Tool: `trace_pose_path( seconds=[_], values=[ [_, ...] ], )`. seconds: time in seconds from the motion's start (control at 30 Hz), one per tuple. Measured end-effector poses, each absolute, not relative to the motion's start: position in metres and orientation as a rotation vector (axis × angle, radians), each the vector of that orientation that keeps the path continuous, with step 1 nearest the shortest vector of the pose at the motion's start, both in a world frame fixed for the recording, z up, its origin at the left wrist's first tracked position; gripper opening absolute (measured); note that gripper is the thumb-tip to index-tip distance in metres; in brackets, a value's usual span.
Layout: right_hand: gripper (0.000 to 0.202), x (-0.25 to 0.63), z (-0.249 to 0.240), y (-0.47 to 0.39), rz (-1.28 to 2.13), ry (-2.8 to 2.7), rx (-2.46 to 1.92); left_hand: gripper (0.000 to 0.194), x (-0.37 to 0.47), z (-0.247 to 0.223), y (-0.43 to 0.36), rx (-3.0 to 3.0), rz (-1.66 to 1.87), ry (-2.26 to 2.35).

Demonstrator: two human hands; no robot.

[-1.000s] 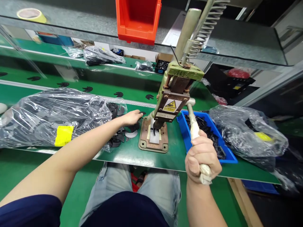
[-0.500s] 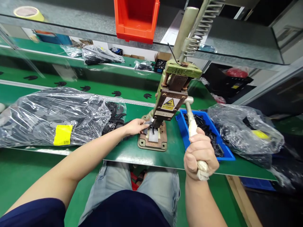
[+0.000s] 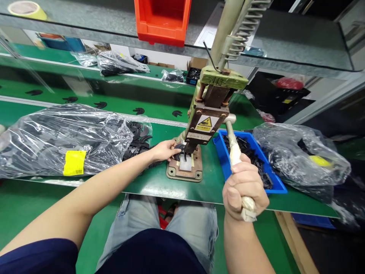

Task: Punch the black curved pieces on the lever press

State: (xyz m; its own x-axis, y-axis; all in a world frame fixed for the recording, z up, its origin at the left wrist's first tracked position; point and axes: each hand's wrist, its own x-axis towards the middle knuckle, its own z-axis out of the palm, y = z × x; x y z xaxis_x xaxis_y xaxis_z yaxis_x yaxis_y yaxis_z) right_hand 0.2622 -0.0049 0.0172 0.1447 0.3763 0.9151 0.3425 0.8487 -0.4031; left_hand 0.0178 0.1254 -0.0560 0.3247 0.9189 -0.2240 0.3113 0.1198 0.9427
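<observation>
My right hand is wrapped round the tape-covered lever handle of a green hand press. At the foot of the press, my left hand pinches a black curved plastic part between thumb and fingers. That part lies at the left side of the press base, right beside the ram's lower end. Part of its outline is hidden by my fingers and the ram.
Left of the press lies a clear bag of black curved parts, some loose at its mouth. On the right are a blue tray of small black parts and another plastic bag. Above, a red bin sits on a shelf.
The black curved part at the press base has turned in my left hand and now shows a darker side. My right hand stays on the lever; the view has shifted slightly.
</observation>
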Motion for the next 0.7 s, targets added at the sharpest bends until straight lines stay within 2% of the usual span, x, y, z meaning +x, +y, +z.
trace_pose_path(
  seconds=[0.17,0.33,0.4,0.5,0.6,0.7],
  values=[
    [0.028,0.262,0.016,-0.004,0.037,-1.445,-0.607,0.029,0.019,-0.051,0.136,1.332,0.492,1.207],
    [0.031,0.262,0.016,-0.001,0.015,-1.458,-0.591,0.038,0.020,-0.045,0.139,1.118,0.358,1.213],
    [0.031,0.258,0.031,0.005,0.002,-1.415,-0.536,0.042,0.020,-0.045,0.136,1.070,0.383,1.210],
    [0.019,0.254,0.074,0.021,0.015,-1.342,-0.428,0.043,0.022,-0.046,0.130,1.060,0.433,1.190],
    [0.046,0.255,0.118,0.038,0.120,-1.362,-0.460,0.040,0.021,-0.044,0.121,1.076,0.508,1.152],
    [0.051,0.265,0.118,0.046,0.135,-1.349,-0.563,0.043,0.011,-0.036,0.105,1.122,0.609,1.103]
  ],
)
